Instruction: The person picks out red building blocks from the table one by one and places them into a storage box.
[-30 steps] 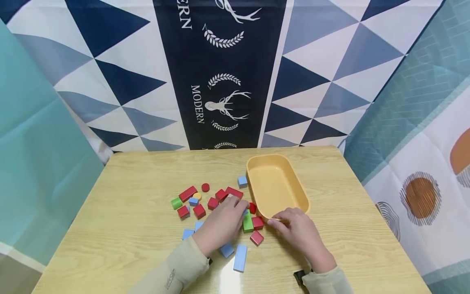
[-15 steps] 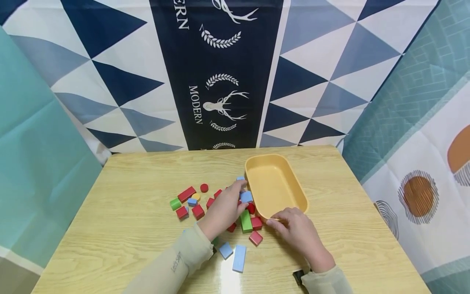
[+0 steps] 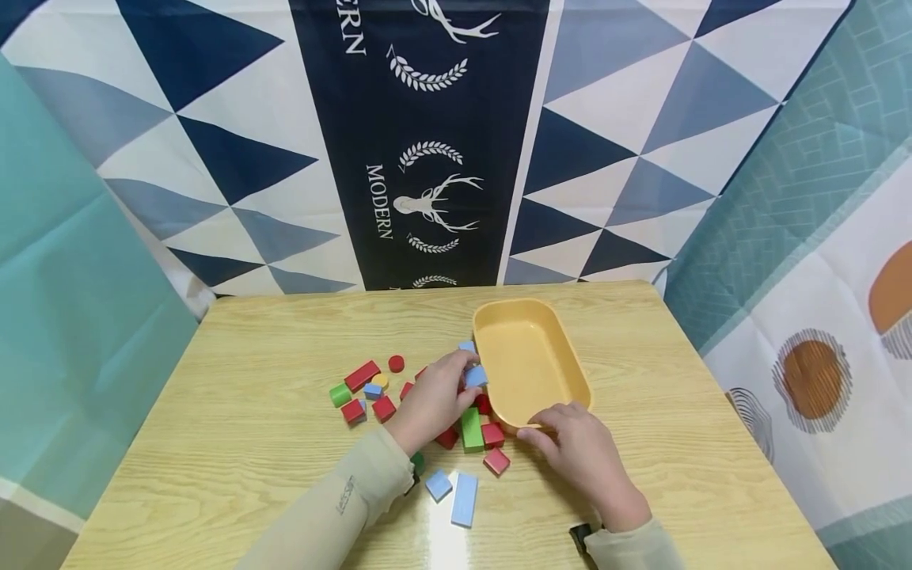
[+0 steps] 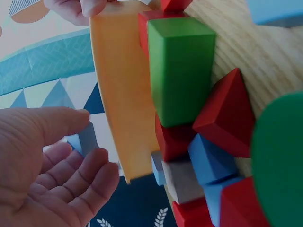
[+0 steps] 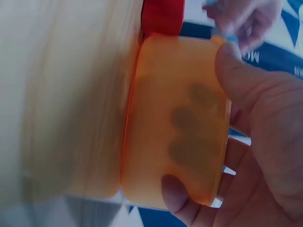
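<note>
In the head view my left hand (image 3: 436, 398) is at the left side of the yellow tray (image 3: 529, 360), above the pile of blocks. It pinches a blue block (image 4: 86, 139) between thumb and fingers; in the head view this block (image 3: 476, 376) overlaps the tray's left rim. My right hand (image 3: 579, 453) grips the tray's near rim. The right wrist view has the thumb outside the wall (image 5: 156, 118) and fingers showing dimly through it. Against the tray's left side stand a green rectangular block (image 3: 471, 430) and a red block (image 3: 492, 435).
Left of the hands lie several red blocks (image 3: 362, 375), a green cylinder (image 3: 340, 395) and a yellow round piece (image 3: 381, 381). Toward the front are a long blue block (image 3: 465, 500), a blue cube (image 3: 438, 485) and a red block (image 3: 496, 461). Patterned cloth (image 3: 427, 142) hangs behind the table.
My left hand has moved away from me and picked up the blue block out of the pile. The tray has shifted slightly left, nudging the green block and red block beside it.
</note>
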`<action>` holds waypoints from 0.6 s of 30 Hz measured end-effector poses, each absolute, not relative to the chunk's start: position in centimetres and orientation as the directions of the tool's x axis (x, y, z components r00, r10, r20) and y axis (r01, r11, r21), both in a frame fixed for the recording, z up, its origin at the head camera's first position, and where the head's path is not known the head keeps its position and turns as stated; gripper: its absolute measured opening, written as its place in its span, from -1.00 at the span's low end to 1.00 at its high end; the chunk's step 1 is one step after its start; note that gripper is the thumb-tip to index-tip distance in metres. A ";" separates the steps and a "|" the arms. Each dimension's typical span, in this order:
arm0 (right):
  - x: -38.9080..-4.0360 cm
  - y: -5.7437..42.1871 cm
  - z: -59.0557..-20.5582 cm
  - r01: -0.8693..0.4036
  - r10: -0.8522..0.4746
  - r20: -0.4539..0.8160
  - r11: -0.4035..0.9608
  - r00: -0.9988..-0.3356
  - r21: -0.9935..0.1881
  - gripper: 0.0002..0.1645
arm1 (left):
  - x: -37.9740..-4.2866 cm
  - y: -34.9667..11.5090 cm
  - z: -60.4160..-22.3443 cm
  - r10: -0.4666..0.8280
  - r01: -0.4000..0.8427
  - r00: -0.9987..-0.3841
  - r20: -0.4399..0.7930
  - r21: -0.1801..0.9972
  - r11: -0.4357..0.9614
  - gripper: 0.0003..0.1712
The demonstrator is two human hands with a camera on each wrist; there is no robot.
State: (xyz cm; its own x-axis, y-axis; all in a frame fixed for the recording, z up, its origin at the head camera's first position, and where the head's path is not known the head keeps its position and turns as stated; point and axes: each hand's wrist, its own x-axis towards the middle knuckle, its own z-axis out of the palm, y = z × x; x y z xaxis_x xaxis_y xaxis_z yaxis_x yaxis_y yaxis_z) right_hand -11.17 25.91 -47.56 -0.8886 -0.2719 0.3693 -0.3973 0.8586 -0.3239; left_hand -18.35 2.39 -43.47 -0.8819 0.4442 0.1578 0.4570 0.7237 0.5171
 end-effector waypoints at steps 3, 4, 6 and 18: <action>-11.0 24.9 -47.6 -0.440 -0.310 0.394 0.847 -0.865 -0.300 -0.76 | -19.0 3.0 -43.4 0.491 0.515 -0.852 0.181 0.457 0.725 -0.53; -10.8 24.7 -47.6 -0.442 -0.313 0.394 0.847 -0.864 -0.296 -0.76 | -19.3 3.3 -43.3 0.505 0.530 -0.844 0.182 0.431 0.730 -0.53; -10.6 24.3 -47.7 -0.441 -0.317 0.384 0.846 -0.867 -0.298 -0.77 | -19.8 3.9 -43.4 0.522 0.544 -0.836 0.170 0.392 0.742 -0.54; -10.8 24.6 -48.2 -0.468 -0.316 0.420 0.819 -0.851 -0.331 -0.76 | -21.9 7.2 -44.9 0.609 0.624 -0.781 0.140 0.165 0.763 -0.60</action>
